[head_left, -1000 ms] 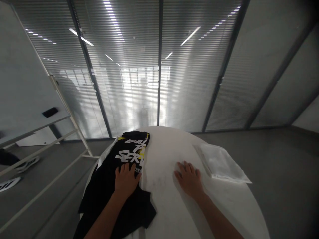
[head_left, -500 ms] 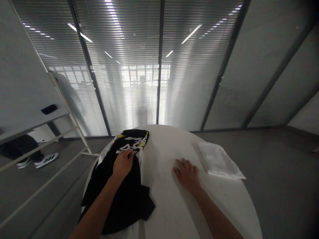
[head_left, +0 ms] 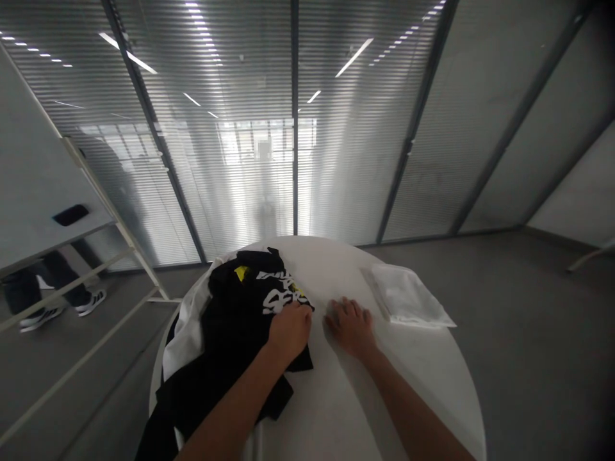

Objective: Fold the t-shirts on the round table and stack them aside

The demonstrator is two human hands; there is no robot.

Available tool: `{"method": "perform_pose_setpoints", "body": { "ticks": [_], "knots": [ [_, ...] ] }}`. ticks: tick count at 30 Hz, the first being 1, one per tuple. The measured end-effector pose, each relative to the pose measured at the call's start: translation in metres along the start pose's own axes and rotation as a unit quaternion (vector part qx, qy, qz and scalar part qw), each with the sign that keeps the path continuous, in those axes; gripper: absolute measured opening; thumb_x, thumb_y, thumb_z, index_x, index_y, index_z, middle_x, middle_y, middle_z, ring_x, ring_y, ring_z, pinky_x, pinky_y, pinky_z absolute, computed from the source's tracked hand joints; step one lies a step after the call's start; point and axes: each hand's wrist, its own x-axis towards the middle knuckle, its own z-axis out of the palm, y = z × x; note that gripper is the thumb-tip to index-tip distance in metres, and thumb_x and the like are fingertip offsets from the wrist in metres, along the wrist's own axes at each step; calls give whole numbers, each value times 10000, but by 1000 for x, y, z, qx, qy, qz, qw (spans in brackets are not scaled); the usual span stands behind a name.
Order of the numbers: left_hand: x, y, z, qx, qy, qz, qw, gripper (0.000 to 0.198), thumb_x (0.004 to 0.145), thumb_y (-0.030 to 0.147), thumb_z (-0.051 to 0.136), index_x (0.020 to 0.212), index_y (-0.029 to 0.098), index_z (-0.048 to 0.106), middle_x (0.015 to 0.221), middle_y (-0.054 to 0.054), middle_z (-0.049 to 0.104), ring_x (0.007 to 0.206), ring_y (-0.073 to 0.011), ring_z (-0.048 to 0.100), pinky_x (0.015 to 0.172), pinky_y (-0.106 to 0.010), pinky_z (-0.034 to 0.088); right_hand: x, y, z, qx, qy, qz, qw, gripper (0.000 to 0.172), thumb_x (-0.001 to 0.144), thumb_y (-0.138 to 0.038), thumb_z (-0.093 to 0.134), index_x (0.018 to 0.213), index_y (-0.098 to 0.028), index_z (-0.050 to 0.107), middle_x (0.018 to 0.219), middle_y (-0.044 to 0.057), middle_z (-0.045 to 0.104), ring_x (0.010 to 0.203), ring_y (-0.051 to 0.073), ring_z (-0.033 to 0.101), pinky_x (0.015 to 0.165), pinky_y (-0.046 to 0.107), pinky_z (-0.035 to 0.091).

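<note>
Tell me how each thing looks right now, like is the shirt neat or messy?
Left hand: resting on the shirt, fingers curled.
Right hand: palm down on the table.
Black printed T-shirt: crumpled, hanging over the table edge.
White fabric: bunched beside the shirt.
Folded white cloth: lying flat, folded.
Round white table: standing, holding the cloths.
Window blinds: lowered behind the glass.

Office with glass partitions and whiteboard
</note>
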Motion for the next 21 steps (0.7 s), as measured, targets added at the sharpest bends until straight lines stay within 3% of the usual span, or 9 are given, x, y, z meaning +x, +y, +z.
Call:
{"method": "perform_pose_setpoints", "body": {
  "ticks": [2, 5, 9, 13, 17, 21],
  "knots": [
    [-9, 7, 13, -6, -35, 22, 999, 301, 944, 252, 404, 941, 240, 705, 964, -50, 669, 925, -184, 618, 788, -284, 460, 0, 1, 0, 4, 0, -2, 1000, 525, 963, -490, 377, 1425, -253, 456, 1498, 138, 397, 1381, 326, 309, 1085, 560, 198],
    [-21, 2, 10, -2, -6, 9, 1000, 296, 926, 253, 428, 1055, 256, 694, 1017, -56, 667, 989, -199, 594, 868, -317, 433, -1, 2, -2, 13, 2, -4, 1000, 521, 961, -487, 378, 1419, -256, 463, 1502, 131, 395, 1381, 325, 312, 1091, 557, 197],
    [-42, -28, -21, 80, 56, -87, 991, 363, 884, 335, 499, 1213, 265, 636, 1163, -99, 621, 1109, -270, 528, 953, -416, 375, -2, 2, -5, 19, 4, -4, 1000, 516, 961, -484, 374, 1415, -259, 469, 1507, 131, 389, 1382, 333, 310, 1092, 570, 186],
    [-66, -67, -32, 126, 13, -188, 974, 500, 846, 469, 531, 1267, 209, 603, 1170, -151, 622, 1131, -351, 520, 958, -515, 365, -2, 1, -7, 23, 4, -9, 1000, 509, 962, -472, 379, 1410, -249, 474, 1509, 138, 384, 1381, 333, 307, 1084, 575, 197],
    [-77, -84, -22, 2, -26, -169, 985, 338, 924, 354, 417, 1109, 224, 668, 1086, -83, 698, 1097, -267, 593, 1009, -458, 379, -1, 2, -8, 34, -5, -5, 999, 503, 958, -465, 389, 1402, -249, 483, 1508, 137, 384, 1386, 332, 297, 1086, 584, 190],
    [-82, -60, -24, -159, 31, -127, 979, 341, 931, 318, 399, 1139, 217, 650, 1125, -61, 706, 1068, -206, 641, 1000, -353, 438, -1, 4, -11, 67, -5, -2, 998, 466, 942, -423, 424, 1358, -244, 529, 1488, 119, 421, 1380, 326, 310, 1089, 582, 191]
  ]
}}
